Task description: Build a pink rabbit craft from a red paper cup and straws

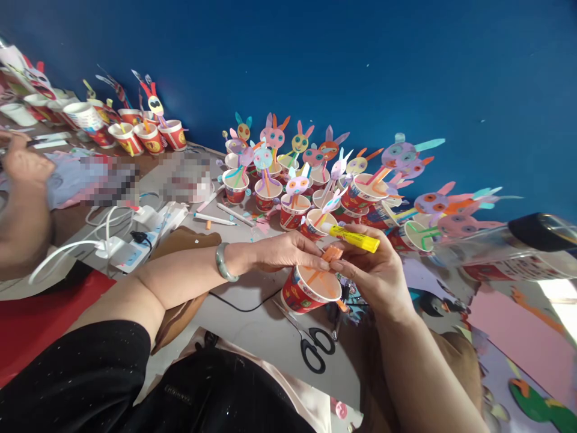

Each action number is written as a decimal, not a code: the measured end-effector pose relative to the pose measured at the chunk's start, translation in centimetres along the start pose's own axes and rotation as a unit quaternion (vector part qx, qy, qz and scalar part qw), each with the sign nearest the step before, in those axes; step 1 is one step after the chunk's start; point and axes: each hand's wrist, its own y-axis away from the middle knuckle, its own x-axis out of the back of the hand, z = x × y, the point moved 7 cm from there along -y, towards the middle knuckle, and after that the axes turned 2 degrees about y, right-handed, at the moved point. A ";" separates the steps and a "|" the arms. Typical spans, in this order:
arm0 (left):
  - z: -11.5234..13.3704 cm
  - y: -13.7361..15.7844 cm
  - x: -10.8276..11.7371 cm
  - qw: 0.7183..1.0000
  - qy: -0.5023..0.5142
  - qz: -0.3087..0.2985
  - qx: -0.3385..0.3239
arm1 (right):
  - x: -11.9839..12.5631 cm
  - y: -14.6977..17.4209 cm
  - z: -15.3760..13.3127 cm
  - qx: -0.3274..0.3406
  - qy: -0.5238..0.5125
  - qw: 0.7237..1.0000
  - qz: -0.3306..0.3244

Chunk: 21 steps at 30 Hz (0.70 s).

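Observation:
In front of me stands a red printed paper cup [297, 291], with an orange paper strip [332, 253] rising from inside and bent over near its top. My left hand [288, 251], a bangle at its wrist, pinches the strip's folded end between thumb and fingers, just above the cup's rim. Held in my right hand [381, 273] is a yellow glue stick [356, 238], its pale tip pointing left; that hand's thumb also meets the strip. Scissors [311, 349] with black handles lie below the cup, blades partly beneath it.
Many cups with paper rabbit figures [297, 186] crowd against the blue wall [288, 60]. Markers [215, 219] lie left of them. A power strip [144, 240] with white cables is farther left, near another person's arm [27, 198]. A clear bottle [491, 240] and pink paper [518, 343] are right.

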 end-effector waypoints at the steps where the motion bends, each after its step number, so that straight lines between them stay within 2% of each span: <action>1: -0.1 0.1 0.0 1.000 -0.005 -0.001 0.003 | -0.1 0.0 0.1 -0.002 0.002 1.000 -0.005; 9: -0.1 0.5 0.0 0.999 -0.049 -0.013 -0.017 | -0.2 -0.2 1.1 -0.019 -0.030 0.999 -0.020; 13: 0.1 0.1 0.3 0.997 -0.066 -0.002 -0.025 | 0.0 -0.4 0.8 0.010 -0.011 1.000 0.001; 16: 0.3 -0.1 0.5 0.998 -0.061 0.012 -0.021 | 0.4 -0.3 0.1 0.049 0.043 0.997 0.042; 18: 0.3 -0.3 0.8 0.998 -0.053 0.023 -0.009 | 0.9 0.1 -0.7 0.096 0.089 0.987 0.098; 21: 0.1 -0.5 1.6 0.997 -0.039 0.065 -0.001 | 2.1 1.8 -2.2 0.176 0.198 0.940 0.216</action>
